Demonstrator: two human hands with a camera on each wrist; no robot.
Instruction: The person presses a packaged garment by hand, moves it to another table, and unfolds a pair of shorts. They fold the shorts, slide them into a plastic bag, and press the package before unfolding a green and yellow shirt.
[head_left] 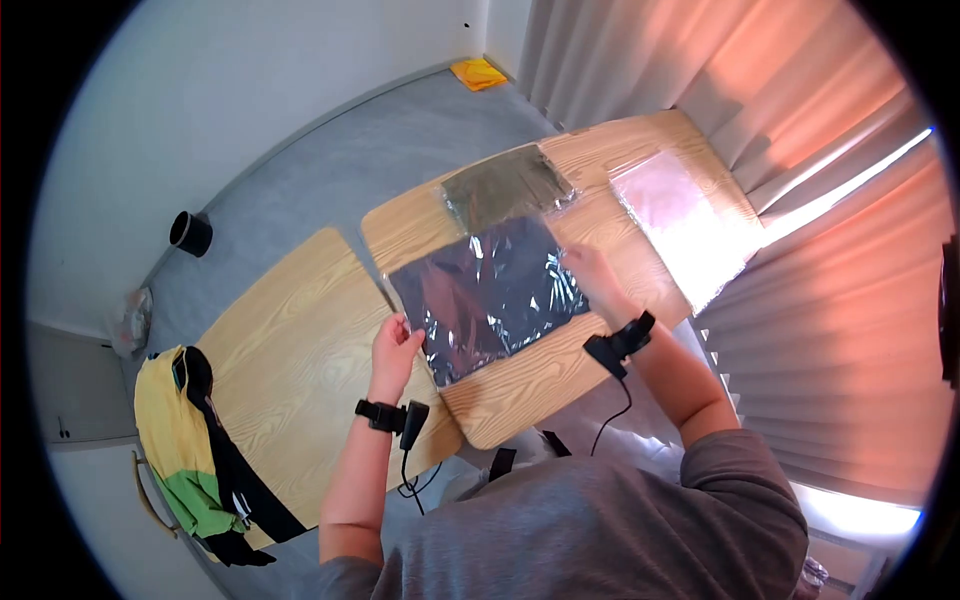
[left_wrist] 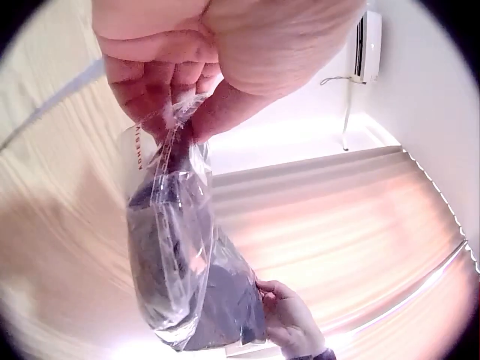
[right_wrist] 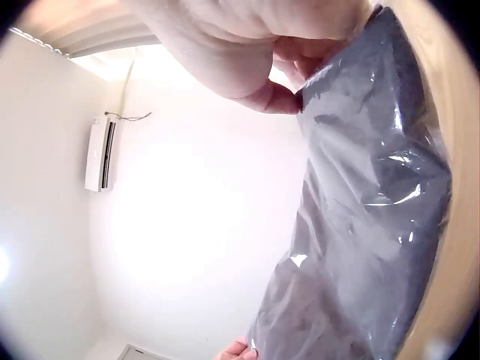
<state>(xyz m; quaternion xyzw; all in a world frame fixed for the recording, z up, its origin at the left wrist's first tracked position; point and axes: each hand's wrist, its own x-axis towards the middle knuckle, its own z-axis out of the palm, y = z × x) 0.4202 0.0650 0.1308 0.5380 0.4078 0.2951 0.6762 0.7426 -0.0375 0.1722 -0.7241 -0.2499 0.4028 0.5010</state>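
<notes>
Over the near edge of the wooden table (head_left: 300,340), I find a clear plastic bag (head_left: 487,295) holding a dark folded garment, held between both hands. My left hand (head_left: 393,350) pinches the bag's left edge; the left wrist view shows thumb and curled fingers (left_wrist: 161,86) closed on the sealing strip. My right hand (head_left: 592,272) grips the opposite edge, fingers bent round the plastic in the right wrist view. The bag sits above the tabletop; I cannot tell whether its underside touches the wood.

Just beyond it lies a second bagged garment (head_left: 508,185), olive in colour, and further right a flat empty-looking bag (head_left: 672,215). A yellow and green garment (head_left: 185,440) hangs at the table's left end.

Judgement: to handle the bag well, I should keep both pinches on the plastic margin only, hold the film taut and level, and avoid dragging it across the neighbouring bag.
</notes>
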